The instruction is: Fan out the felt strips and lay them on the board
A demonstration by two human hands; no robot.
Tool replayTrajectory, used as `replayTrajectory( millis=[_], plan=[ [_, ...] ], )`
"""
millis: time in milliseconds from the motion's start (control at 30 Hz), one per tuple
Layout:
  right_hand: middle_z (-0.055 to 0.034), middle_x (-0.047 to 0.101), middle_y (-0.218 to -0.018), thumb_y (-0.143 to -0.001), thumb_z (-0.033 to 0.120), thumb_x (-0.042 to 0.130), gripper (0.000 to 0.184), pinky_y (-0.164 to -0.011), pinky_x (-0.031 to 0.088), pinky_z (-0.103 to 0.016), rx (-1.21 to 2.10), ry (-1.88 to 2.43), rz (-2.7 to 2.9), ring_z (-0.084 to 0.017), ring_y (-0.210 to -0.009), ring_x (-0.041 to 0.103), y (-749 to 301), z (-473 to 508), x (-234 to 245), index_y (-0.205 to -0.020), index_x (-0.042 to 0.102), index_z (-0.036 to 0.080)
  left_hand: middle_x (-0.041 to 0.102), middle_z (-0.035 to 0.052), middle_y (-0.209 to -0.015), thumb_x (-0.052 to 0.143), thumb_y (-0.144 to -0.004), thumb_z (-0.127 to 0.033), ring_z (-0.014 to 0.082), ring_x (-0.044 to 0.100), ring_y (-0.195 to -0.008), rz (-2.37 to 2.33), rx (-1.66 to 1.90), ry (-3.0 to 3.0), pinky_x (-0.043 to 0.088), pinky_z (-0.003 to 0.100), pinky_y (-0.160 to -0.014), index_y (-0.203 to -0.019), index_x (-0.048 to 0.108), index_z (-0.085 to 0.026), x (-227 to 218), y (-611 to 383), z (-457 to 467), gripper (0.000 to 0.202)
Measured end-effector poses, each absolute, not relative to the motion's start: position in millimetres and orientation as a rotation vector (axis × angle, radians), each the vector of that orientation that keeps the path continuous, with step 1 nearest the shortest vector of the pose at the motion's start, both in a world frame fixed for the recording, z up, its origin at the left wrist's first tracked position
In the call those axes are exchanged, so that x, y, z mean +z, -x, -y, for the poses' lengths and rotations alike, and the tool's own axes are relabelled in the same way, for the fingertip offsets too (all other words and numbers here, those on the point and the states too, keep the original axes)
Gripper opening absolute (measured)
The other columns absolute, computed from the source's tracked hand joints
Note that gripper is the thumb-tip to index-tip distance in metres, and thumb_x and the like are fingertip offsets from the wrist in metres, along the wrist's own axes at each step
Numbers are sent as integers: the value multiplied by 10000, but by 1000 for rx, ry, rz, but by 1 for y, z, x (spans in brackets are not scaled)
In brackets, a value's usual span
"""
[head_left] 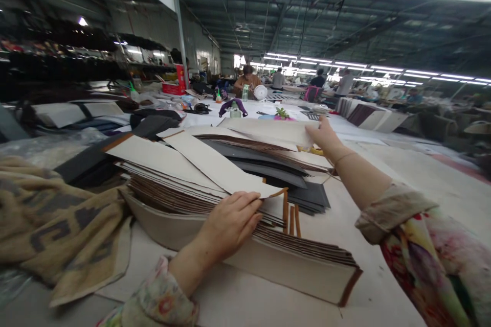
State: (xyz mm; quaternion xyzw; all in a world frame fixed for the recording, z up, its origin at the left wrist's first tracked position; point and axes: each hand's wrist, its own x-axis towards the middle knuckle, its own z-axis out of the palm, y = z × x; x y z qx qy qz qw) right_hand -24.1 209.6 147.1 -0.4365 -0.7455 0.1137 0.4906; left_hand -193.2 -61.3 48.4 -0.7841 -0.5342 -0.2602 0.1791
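Two hands, both the wearer's own, over one worktable (378,294) of layered panels.

Item: left hand (232,222), laid over the near stack (295,268), fingers together and slightly bent, half open. The tips touch the edges beside the brown-ended end of a pale strip (224,163). We cannot tell whether anything is pinched beneath.

Item: right hand (324,135), stretched forward to the right end of a pale panel (268,130) on the far pile. Fingers partly curled, in contact at that end; the grip is too blurred for us to confirm.

Item: near stack, pale faces, brown edges, bowed on the left, its layers fanned at the right end. The strip lies slantwise across its top.

Item: dark grey panels (264,166), between near stack and far pile.

Item: loose brown strips (294,219), just beyond the near stack, by the left fingertips.

Item: patterned cloth (72,230), against the stack's left end.

Handling notes, in our judgement: the left palm should press flat and light, so that the fanned layers do not slide. The far panel is best taken by one corner, singly, since thin sheets may cling. We would keep the right forearm clear of the grey panels and avoid creasing the brown ends.
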Motion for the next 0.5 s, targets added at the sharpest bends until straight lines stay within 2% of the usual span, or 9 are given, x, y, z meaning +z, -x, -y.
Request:
replayTrajectory(
  millis=[67, 100, 200, 267, 400, 500],
  plan=[
    [-216, 416, -1285, -648, 263, 542, 714, -997, 303, -488, 138, 1149, 1877, -320, -1198, 374, 14, -202, 138, -1285, 309, 38, 560, 53, -1173, 361, -888, -282, 183, 502, -1048, 1527, -729, 2210, 413, 357, -926, -1094, 551, -159, 49, 193, 62, 306],
    [-203, 386, -1317, -647, 246, 542, 711, -1018, 284, -471, 152, 1136, 1958, -313, -1227, 338, 10, -191, 134, -1292, 315, 50, 559, 50, -1175, 359, -888, -286, 183, 502, -1046, 1535, -726, 2206, 414, 355, -922, -1092, 551, -161, 49, 193, 62, 306],
    [-86, 414, -1328, -717, 244, 470, 573, -963, 395, -384, 474, 825, 2483, -236, -1208, 391, 7, -137, 123, -1280, 378, 186, 558, 44, -1176, 354, -890, -300, 176, 504, -1042, 1550, -721, 2193, 416, 345, -913, -1096, 544, -166, 48, 193, 62, 310],
    [-39, 401, -1345, -720, 238, 484, 575, -950, 415, -344, 561, 547, 2821, -207, -1212, 391, 10, -97, 116, -1284, 375, 243, 558, 43, -1174, 349, -892, -310, 171, 503, -1043, 1553, -718, 2186, 414, 338, -912, -1105, 536, -166, 48, 193, 62, 318],
    [-78, 446, -1309, -688, 118, 471, 568, -1024, 322, -384, 199, 407, 2958, -210, -1204, 404, 24, -52, 104, -1247, 445, 214, 557, 43, -1170, 328, -898, -330, 163, 503, -1041, 1565, -707, 2179, 407, 329, -911, -1113, 525, -168, 46, 192, 63, 334],
    [-83, 537, -1216, -728, 71, 392, 498, -977, 388, -344, 110, 319, 2929, -182, -1112, 500, 36, -56, 95, -1196, 504, 200, 550, 45, -1168, 324, -898, -337, 163, 492, -1048, 1570, -703, 2173, 402, 324, -908, -1104, 527, -176, 47, 192, 64, 331]
  ],
)
